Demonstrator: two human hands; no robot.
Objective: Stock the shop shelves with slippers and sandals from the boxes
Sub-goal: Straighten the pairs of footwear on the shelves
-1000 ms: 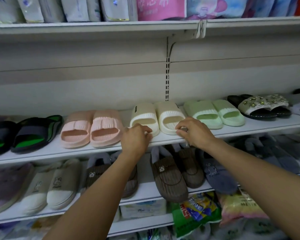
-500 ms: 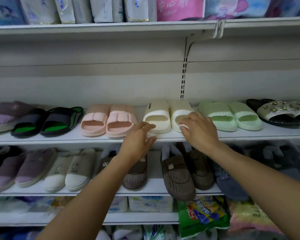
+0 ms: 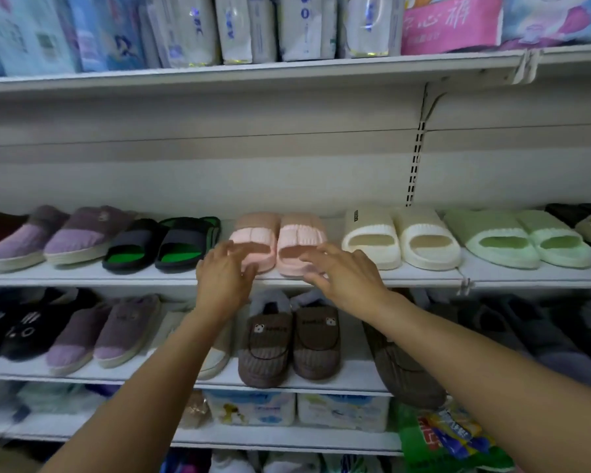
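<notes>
2 hands [image 3: 280, 278] at, perhaps touching, pink slippers [image 3: 277, 242]

Just one camera here, sitting on the person's head, looking forward and slightly down, close up to the slipper shelf [image 3: 82, 279], both forearms reaching in from the bottom edge.

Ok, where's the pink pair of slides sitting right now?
In the head view the pink slides sit mid-frame on the slipper shelf, between the black-and-green sandals to their left and the cream slides to their right.
</notes>
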